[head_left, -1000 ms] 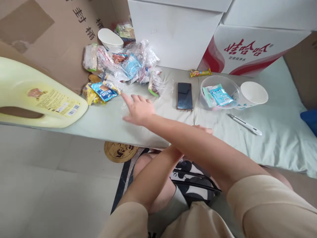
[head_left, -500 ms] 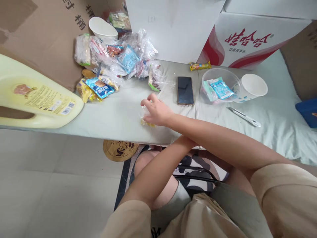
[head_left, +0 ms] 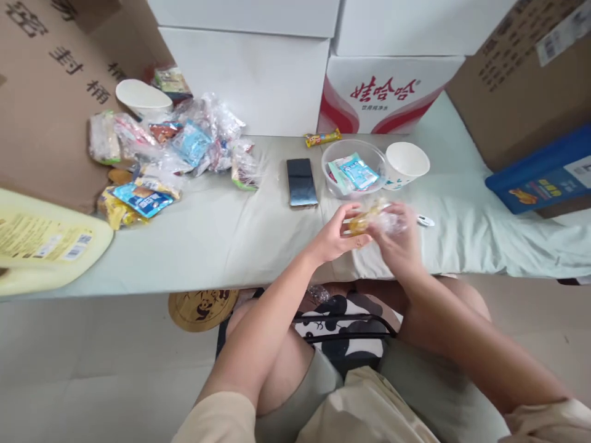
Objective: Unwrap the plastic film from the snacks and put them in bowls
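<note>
Between my hands, over the front part of the cloth-covered surface, is a crinkled clear plastic packet (head_left: 362,223) with yellow in it. My left hand (head_left: 337,239) has its curled fingers around the yellow end. My right hand (head_left: 401,243), smeared by motion, pinches the clear end. Just beyond them stands a clear round plastic bowl (head_left: 330,182) with small blue and green sachets (head_left: 357,172) inside. A white paper cup (head_left: 406,161) is right of the bowl. Past my right hand the end of a white utility knife (head_left: 425,220) shows; the rest is hidden.
A dark phone (head_left: 301,182) lies left of the bowl, and a yellow snack stick (head_left: 322,137) lies behind it. Crumpled plastic-wrapped snacks (head_left: 191,144) pile up at the left, near a large pale yellow jug (head_left: 55,243). White cartons (head_left: 244,80) line the back.
My right hand has swung from the left to the right side, uncrossing my arms, and has the packet. My left hand has risen from below the edge to grip it. The view has shifted right.
</note>
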Demonstrator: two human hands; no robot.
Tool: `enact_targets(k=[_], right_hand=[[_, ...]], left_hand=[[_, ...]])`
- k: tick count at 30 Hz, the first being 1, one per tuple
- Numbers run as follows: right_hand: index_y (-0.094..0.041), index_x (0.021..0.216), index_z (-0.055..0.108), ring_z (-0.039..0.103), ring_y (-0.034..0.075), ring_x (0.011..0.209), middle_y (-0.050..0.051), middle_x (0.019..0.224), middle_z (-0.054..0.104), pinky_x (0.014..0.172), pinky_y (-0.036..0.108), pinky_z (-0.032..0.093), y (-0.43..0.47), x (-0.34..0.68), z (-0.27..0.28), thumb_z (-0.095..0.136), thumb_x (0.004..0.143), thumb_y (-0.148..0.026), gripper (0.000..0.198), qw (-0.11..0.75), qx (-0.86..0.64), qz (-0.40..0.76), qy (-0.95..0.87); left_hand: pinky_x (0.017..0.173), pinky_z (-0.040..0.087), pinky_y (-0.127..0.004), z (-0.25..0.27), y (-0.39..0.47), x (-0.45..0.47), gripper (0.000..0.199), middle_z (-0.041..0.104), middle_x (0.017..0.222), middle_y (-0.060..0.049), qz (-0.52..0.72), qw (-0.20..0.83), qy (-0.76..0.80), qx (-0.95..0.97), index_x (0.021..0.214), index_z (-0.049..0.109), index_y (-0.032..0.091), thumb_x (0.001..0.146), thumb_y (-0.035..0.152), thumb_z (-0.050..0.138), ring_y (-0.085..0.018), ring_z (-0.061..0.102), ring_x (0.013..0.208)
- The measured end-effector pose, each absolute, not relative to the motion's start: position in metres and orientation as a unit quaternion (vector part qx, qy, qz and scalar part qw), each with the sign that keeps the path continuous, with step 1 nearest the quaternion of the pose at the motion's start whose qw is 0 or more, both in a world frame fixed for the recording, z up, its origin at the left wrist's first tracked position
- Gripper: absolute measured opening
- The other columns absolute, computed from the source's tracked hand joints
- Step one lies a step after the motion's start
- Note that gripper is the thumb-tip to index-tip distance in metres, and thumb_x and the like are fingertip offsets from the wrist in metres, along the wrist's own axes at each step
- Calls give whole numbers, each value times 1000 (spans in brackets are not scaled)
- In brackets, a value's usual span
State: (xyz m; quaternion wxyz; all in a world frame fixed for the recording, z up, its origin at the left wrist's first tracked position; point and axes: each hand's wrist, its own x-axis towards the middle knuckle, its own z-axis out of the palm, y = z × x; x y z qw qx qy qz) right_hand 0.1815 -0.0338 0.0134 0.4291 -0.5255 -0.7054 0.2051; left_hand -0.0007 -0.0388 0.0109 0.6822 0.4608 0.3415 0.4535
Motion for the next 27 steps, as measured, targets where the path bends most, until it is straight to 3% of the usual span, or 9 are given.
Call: enact_targets(k=[4,6,9,12,14,18,20,24,27], right_hand=[[-27,109,59,47,33,136,13,129,50,110,54,43,-34,183,7,61,91,-56,34,443,-489,255,-707],[-27,113,59,52,32,132,12,132,53,105,51,47,-27,190,14,64,89,-56,39,425,-468,299,-715],[-26,123,56,65,26,102,10,122,62,85,42,55,-15,203,20,73,81,-55,53,387,-455,411,-689],[-25,114,56,63,19,78,6,103,64,66,34,54,-5,211,17,77,77,-56,52,340,-435,538,-637],[-25,108,53,59,17,70,2,93,61,60,31,51,-1,212,12,78,76,-56,51,343,-433,580,-599],[-25,97,46,50,14,63,-2,83,54,55,29,44,4,213,4,76,76,-56,48,400,-506,502,-576],[-24,95,49,52,15,67,0,84,56,58,29,44,7,216,6,74,78,-56,44,388,-496,465,-622],[-23,94,63,62,23,92,7,100,65,74,35,52,13,238,15,69,82,-50,30,378,-443,398,-709],[-23,101,69,63,28,101,11,107,68,87,44,52,18,260,12,61,88,-38,21,382,-541,265,-701]], left_hand=[[88,53,-32,13,-33,1,61,67,118,-8,451,683,362,446,119,62,22,68,43,86,-19,65,99],[84,53,-30,16,-29,0,58,69,108,-5,446,687,380,430,118,63,21,69,42,83,-17,66,92],[72,52,-27,16,-22,0,59,68,93,-1,430,689,414,411,116,61,22,65,39,84,-14,64,77],[66,51,-24,15,-16,5,61,67,85,2,439,669,457,389,115,57,23,63,40,86,-11,61,69],[70,54,-25,13,-15,12,62,69,92,0,466,640,479,380,114,55,24,65,48,85,-13,64,76],[89,58,-33,9,-17,35,78,65,128,-8,499,616,467,392,128,47,30,67,61,85,-21,68,108],[90,59,-34,6,-18,43,88,60,137,-8,490,612,461,415,137,41,35,66,58,88,-22,68,112],[85,60,-34,-2,-17,43,82,63,130,-7,481,574,483,453,134,44,34,68,57,87,-22,69,107],[84,60,-32,-8,-19,32,76,64,124,-7,484,538,515,460,131,44,32,72,58,84,-21,68,105]])
